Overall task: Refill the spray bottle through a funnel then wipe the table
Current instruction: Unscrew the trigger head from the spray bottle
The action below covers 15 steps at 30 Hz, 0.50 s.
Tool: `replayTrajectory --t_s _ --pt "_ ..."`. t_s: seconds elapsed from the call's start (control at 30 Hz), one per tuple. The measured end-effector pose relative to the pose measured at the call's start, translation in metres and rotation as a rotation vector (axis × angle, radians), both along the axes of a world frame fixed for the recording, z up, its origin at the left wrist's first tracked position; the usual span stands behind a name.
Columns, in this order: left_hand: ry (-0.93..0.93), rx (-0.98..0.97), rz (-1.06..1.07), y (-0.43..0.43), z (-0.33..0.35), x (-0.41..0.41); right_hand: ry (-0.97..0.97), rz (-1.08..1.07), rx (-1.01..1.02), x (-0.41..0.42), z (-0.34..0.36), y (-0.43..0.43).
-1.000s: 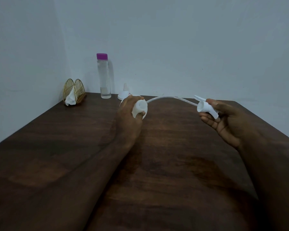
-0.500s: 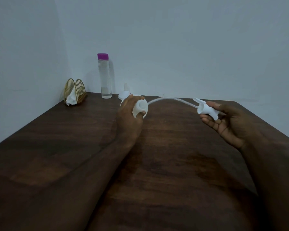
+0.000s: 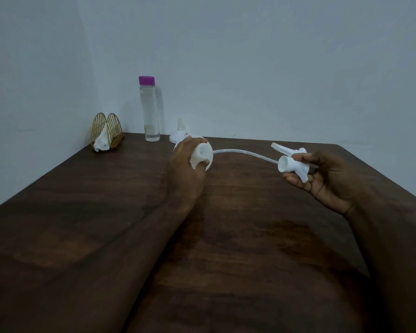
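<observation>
My left hand point(image 3: 186, 164) grips the white spray bottle point(image 3: 202, 156), tilted so its open neck faces me. My right hand point(image 3: 322, 179) holds the white spray head point(image 3: 292, 163), off the bottle and to its right. The head's clear dip tube point(image 3: 240, 153) still arches from the head toward the bottle's neck. A white funnel point(image 3: 178, 133) stands upside down on the table just behind my left hand. A tall clear bottle with a purple cap point(image 3: 150, 109) stands at the back by the wall, with a little liquid at its bottom.
A gold wire napkin holder point(image 3: 107, 132) with white tissue sits in the back left corner. The dark wooden table point(image 3: 250, 236) meets walls at its back and left. Its right edge runs diagonally past my right forearm.
My right hand has drawn the spray head a little further right and down, pulling the tube further out of the bottle. My left hand stays put.
</observation>
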<state>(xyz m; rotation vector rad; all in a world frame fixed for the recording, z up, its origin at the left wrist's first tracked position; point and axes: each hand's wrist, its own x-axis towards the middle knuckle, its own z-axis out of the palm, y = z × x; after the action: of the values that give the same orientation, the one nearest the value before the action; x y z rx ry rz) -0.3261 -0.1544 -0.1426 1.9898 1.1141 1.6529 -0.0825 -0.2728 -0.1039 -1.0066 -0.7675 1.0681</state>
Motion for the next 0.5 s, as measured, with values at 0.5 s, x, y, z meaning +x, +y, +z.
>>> replayTrajectory --t_s 0.5 --pt "0.001 0.007 -0.007 0.0008 -0.0009 -0.0001 -0.012 0.029 0.088 -0.0001 0.0023 -0.0031"
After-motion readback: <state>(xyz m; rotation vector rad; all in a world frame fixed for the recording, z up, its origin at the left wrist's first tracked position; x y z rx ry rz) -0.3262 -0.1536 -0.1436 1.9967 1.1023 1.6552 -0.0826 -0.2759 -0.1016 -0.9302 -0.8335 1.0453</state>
